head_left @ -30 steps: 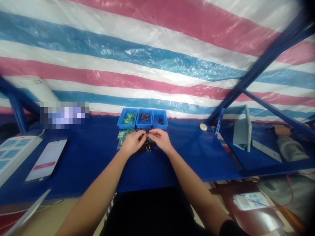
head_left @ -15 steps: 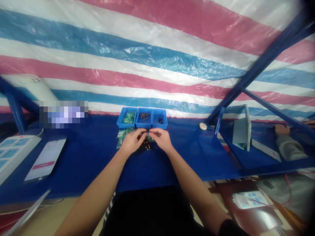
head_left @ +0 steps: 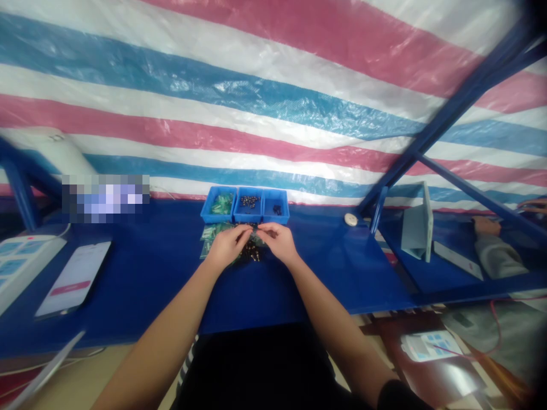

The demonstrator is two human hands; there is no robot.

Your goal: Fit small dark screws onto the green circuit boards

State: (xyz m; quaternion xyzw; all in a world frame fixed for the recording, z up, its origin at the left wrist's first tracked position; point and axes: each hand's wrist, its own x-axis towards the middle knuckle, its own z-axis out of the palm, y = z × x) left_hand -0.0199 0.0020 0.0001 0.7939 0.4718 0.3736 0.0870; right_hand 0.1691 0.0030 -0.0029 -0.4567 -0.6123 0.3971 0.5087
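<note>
My left hand (head_left: 226,246) and my right hand (head_left: 281,241) meet fingertip to fingertip just in front of three blue bins. Thumb and forefinger are pinched on each; anything between them is too small to make out. Under and between my hands lies a pile of small black and gold-coloured parts (head_left: 254,253). Green-tinted clear packets (head_left: 208,234) are spread beside and under my left hand. The left bin (head_left: 217,218) holds similar green pieces, the middle bin (head_left: 248,218) small dark and metallic parts, the right bin (head_left: 276,218) a few black pieces.
On the left of the blue table (head_left: 149,285) lie a phone (head_left: 74,279) and a white power strip (head_left: 32,267). A round cream object (head_left: 351,219) sits at the back right. Blue frame bars (head_left: 378,210) separate a neighbouring table, where another person's hand (head_left: 487,226) rests near a tablet-like panel (head_left: 416,228).
The view has shifted slightly. Both hands stay almost in place, fingertips still pinched close together. At the far right, more of another hand has come into view.
</note>
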